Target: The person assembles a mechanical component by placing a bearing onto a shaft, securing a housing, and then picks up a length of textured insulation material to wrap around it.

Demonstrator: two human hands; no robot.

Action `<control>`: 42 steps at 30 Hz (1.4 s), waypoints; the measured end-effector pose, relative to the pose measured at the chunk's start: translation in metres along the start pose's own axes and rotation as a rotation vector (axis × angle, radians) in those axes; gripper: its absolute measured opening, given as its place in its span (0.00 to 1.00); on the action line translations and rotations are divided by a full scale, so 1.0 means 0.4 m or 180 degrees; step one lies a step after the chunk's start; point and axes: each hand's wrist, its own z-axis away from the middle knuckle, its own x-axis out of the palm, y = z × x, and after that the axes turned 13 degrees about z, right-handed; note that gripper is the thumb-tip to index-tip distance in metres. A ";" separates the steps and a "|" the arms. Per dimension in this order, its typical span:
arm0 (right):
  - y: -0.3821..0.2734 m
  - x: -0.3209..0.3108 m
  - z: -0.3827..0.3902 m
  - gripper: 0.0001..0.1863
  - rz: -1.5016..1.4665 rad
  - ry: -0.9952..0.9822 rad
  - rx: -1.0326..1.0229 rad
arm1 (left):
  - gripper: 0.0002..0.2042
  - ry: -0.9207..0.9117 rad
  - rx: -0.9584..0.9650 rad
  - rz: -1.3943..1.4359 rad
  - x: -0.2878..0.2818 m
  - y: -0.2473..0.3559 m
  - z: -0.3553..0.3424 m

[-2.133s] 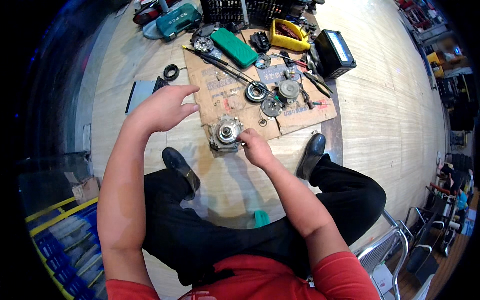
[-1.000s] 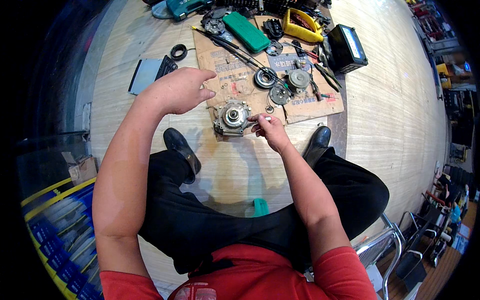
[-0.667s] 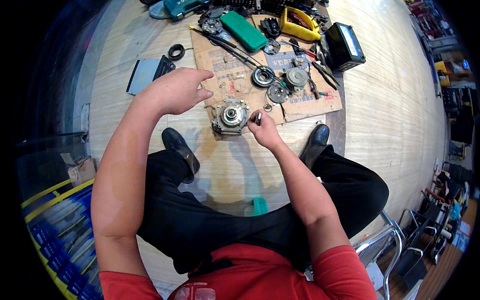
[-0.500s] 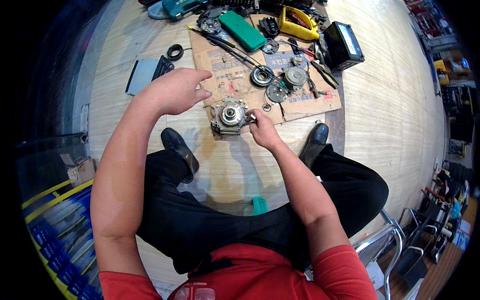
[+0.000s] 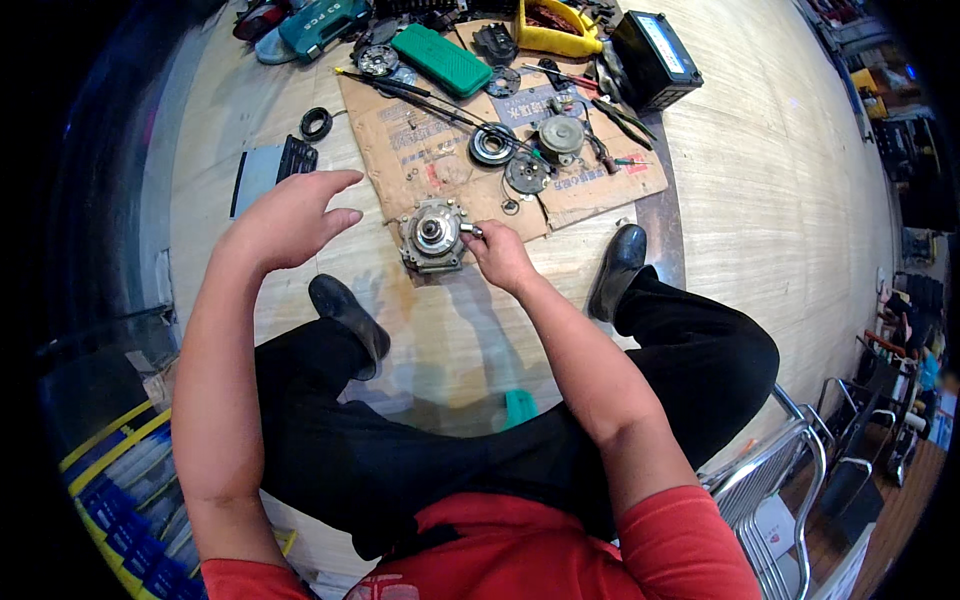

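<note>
A metal housing [image 5: 422,252] with a round centre and shaft sits at the cardboard's [image 5: 400,160] near edge. My right hand [image 5: 493,250] is closed on a small silvery cylindrical piece [image 5: 470,229] at the housing's right side; whether the piece touches it I cannot tell. My left hand [image 5: 305,215] is open and holds nothing, left of and a little above the housing. Beyond them lie a dark pulley ring [image 5: 491,145], a flat disc [image 5: 527,174], a cylindrical metal part [image 5: 562,138] and black cables [image 5: 420,100].
Across the back are a green case [image 5: 441,58], a teal case [image 5: 318,28], a yellow container [image 5: 558,30], a battery [image 5: 656,62] and pliers [image 5: 625,125]. A grey flat box [image 5: 256,183] and black ring [image 5: 315,124] lie left. A chrome chair [image 5: 770,510] stands lower right, blue bins [image 5: 120,520] lower left.
My right hand has turned, and the small piece now points sideways toward the housing instead of tilting up. My left hand stays open beside the housing. The whole view has shifted slightly.
</note>
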 end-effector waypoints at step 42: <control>0.093 0.176 -0.008 0.11 0.0257 0.0264 0.0397 | 0.23 -0.0093 0.0001 -0.0164 0.011 0.055 -0.029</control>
